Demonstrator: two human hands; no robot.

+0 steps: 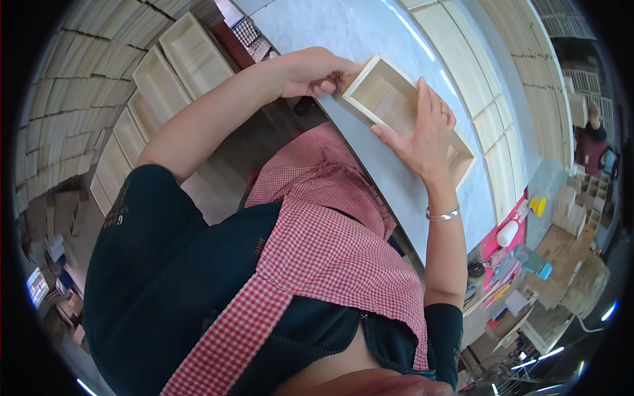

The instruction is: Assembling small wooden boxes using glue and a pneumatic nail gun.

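An open-topped box of pale bare wood [383,98] lies tilted over the grey-white tabletop [323,30], close to its near edge. My right hand [426,132] spans the box, the thumb on its near rim and the fingers over the far one; a silver bangle circles that wrist. At the box's left end is my left hand [322,74], its fingers curled and closed against the outside of the end wall. A yellowish sliver shows along that end beside the fingertips. What the left fingers pinch is hidden.
Rows of pale wooden boxes [485,99] line the table's far side. More open boxes [195,56] stand at the left, before tall stacks of wood pieces [72,99]. On the right are a white bottle [508,233], a blue-lidded container [533,263] and assorted tools.
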